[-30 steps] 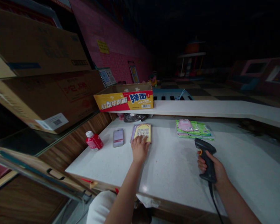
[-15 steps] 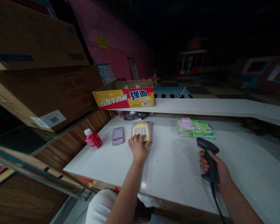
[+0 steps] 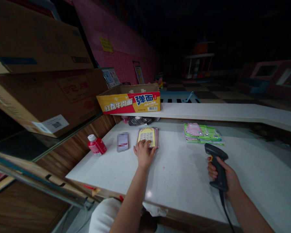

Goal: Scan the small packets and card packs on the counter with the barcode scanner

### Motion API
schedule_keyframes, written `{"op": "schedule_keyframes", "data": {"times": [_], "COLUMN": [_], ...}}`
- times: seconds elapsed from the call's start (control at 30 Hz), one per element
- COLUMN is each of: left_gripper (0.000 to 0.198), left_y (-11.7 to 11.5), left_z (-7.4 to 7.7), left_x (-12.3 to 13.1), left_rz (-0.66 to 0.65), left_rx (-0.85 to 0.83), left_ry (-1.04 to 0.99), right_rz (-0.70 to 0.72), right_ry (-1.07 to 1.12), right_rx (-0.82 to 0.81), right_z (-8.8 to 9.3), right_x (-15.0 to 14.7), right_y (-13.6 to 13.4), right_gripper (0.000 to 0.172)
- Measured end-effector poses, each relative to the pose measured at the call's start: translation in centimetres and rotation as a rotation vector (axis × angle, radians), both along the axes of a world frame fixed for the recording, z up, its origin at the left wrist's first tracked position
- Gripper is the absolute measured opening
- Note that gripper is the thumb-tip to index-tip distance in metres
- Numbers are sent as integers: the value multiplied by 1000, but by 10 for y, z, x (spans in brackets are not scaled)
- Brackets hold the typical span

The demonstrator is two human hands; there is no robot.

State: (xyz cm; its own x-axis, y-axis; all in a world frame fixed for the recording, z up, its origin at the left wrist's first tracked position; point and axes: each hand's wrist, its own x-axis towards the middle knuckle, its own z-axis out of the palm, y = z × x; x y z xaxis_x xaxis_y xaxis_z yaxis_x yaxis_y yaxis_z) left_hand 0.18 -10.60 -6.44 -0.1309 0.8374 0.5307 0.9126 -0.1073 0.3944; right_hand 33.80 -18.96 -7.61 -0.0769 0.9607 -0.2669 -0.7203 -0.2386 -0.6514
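My left hand (image 3: 144, 155) rests with spread fingers on the near part of a small stack of flat packs or booklets (image 3: 157, 135). The top one has a yellow face printed with a grid of code-like squares (image 3: 145, 135); my fingers cover its lower part. To the right, my right hand (image 3: 229, 178) is closed round the handle of a black barcode scanner (image 3: 218, 166), held over the counter with its head pointing up and left. A finger lies at its yellow trigger. Beyond the scanner lies a pile of green and pink plastic packets (image 3: 203, 133).
On the white counter (image 3: 179, 187), a phone (image 3: 123, 141) and a red bottle with a white cap (image 3: 97, 145) stand left. A raised shelf (image 3: 208, 111) runs behind, bearing an open noodle carton (image 3: 133, 103). Large cardboard boxes (image 3: 48, 97) are stacked left. The scanner's cable (image 3: 224, 207) hangs toward me.
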Motion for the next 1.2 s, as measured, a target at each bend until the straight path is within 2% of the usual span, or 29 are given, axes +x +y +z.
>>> {"op": "schedule_keyframes", "data": {"times": [0.23,0.37,0.5,0.7,0.97,1.2], "left_gripper": [51,54,49,41,35,33], "left_y": [-2,-5,-6,-3,2,1], "left_z": [-5,-8,-6,-3,-6,-6], "left_x": [1,3,4,4,1,1], "left_rz": [-35,-13,10,-69,-157,-155], "left_rx": [52,103,128,150,153,127], "left_ry": [30,60,116,203,207,199], "right_rz": [0,-5,4,-18,-25,-30], "right_ry": [39,49,28,16,29,38], "right_rx": [-15,-4,19,44,40,-6], "right_z": [1,2,3,1,3,10], "right_x": [-1,-2,-3,-3,-4,-4], "right_y": [0,0,1,6,5,2], "right_gripper": [31,31,34,36,35,38]}}
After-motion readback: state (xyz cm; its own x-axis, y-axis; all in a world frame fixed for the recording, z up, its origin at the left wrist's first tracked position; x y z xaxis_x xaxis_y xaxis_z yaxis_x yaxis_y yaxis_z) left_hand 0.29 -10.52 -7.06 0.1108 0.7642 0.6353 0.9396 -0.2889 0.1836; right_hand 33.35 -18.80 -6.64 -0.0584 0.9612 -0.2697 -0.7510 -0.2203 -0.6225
